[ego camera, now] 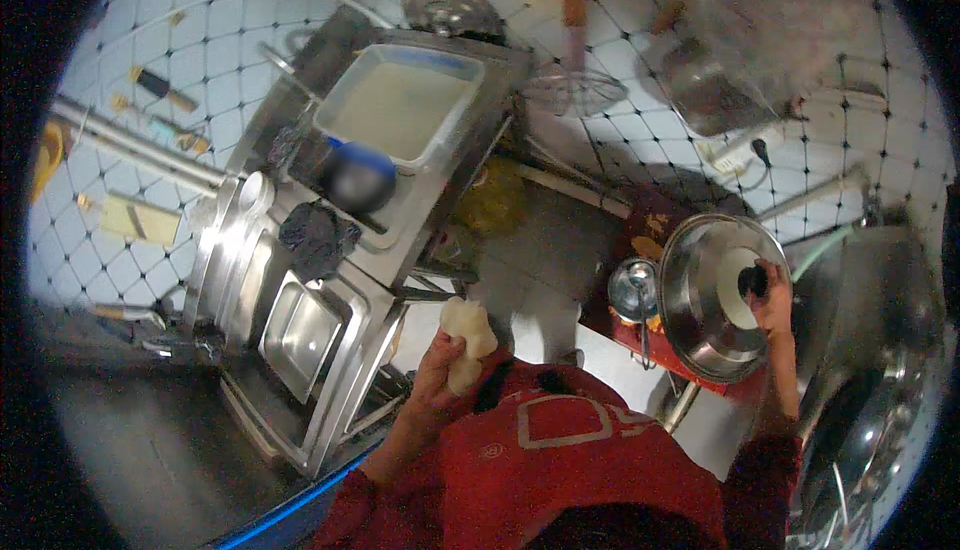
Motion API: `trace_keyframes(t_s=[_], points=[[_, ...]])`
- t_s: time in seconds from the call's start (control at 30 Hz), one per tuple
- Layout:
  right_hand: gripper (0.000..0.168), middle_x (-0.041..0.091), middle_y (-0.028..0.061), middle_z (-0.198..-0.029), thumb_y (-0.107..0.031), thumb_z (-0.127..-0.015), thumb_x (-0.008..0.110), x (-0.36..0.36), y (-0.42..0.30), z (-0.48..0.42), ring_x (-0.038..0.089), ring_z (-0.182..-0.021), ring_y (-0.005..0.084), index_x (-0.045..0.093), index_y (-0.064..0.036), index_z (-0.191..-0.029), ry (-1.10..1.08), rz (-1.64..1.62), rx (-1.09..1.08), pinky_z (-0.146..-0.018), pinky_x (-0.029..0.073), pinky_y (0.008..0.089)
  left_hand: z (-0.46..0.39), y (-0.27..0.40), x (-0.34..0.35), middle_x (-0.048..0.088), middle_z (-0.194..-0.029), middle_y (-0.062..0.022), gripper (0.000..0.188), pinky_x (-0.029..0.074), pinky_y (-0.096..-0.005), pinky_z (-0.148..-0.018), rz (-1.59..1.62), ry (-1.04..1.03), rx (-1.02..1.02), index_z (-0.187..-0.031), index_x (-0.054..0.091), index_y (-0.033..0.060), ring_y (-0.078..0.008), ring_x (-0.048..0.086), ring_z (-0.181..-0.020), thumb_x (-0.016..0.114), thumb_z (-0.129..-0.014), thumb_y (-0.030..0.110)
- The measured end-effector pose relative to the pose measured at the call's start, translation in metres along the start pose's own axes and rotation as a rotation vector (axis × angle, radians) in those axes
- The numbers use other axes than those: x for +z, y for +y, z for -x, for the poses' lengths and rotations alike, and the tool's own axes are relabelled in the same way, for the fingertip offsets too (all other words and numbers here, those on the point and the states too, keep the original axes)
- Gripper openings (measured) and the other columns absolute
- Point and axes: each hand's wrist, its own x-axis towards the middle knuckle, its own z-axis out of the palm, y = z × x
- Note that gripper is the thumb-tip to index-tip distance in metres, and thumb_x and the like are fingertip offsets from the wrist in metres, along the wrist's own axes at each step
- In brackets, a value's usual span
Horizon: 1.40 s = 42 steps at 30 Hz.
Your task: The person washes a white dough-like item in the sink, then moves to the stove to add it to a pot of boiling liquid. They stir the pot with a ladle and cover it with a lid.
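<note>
My left hand [433, 370] grips a pale, crumpled soft piece [469, 326] in front of my red apron; whether it is cloth or dough cannot be made out. On the right, a deep steel bowl [694, 310] stands tilted in view, with something white [731, 283] at its bottom. My right hand [774, 301] reaches over the bowl's right rim, its fingers around a small black object [752, 280], perhaps a knob or handle. Whatever lies below that black object is hidden.
A small steel strainer or ladle [634, 291] rests beside the bowl on a red surface [679, 358]. Leftward runs a steel counter with a tub of pale liquid [401, 103], a blue-rimmed bowl [360, 178], a black plastic bag [319, 241] and a steel pan [300, 336]. A whisk [576, 92] hangs ahead.
</note>
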Motion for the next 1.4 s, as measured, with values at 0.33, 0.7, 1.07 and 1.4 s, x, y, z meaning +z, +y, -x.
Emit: trace_keyframes(t_s=[0.33,0.7,1.07,1.4], points=[[0.059,0.051,0.0151,-0.108,-0.003,-0.057,0.067,0.051,-0.308,-0.103,0.049,-0.102,0.0337,0.051,-0.012,-0.112,-0.061,-0.086,-0.516,-0.087,0.041,0.038,0.009,0.118,-0.078,0.047,-0.12,-0.0103,0.056,0.039,-0.0365,-0.091,-0.083,-0.051,0.283,-0.128,0.033,0.0062,-0.0236,0.048,-0.107,0.058,-0.078,0.013],[0.056,0.048,0.0121,-0.102,-0.018,-0.061,0.07,0.225,-0.617,-0.124,0.051,-0.096,0.0304,0.05,-0.012,-0.113,-0.223,-0.393,-0.816,-0.08,0.044,0.0389,0.09,0.224,-0.13,0.052,-0.104,-0.0069,0.044,0.045,-0.0285,-0.073,-0.094,0.329,0.696,-0.123,0.038,0.0058,-0.0184,0.053,-0.088,0.051,-0.083,0.019],[0.054,0.048,0.014,-0.103,-0.021,-0.061,0.069,0.277,-0.667,-0.129,0.049,-0.098,0.0313,0.05,-0.011,-0.111,-0.316,-0.364,-0.739,-0.08,0.044,0.0409,0.108,0.244,-0.164,0.052,-0.107,-0.0071,0.05,0.042,-0.0315,-0.079,-0.562,0.548,0.662,-0.127,0.037,0.0074,-0.0176,0.051,-0.092,0.057,-0.082,0.018],[0.064,0.048,0.0157,-0.104,-0.028,-0.059,0.073,0.278,-0.647,-0.131,0.049,-0.1,0.0309,0.045,-0.006,-0.112,-0.276,-0.273,-0.886,-0.075,0.048,0.0396,0.044,0.262,-0.159,0.053,-0.108,-0.0077,0.047,0.043,-0.0317,-0.08,-0.629,0.541,0.511,-0.125,0.039,0.006,-0.0169,0.052,-0.092,0.055,-0.084,0.021]])
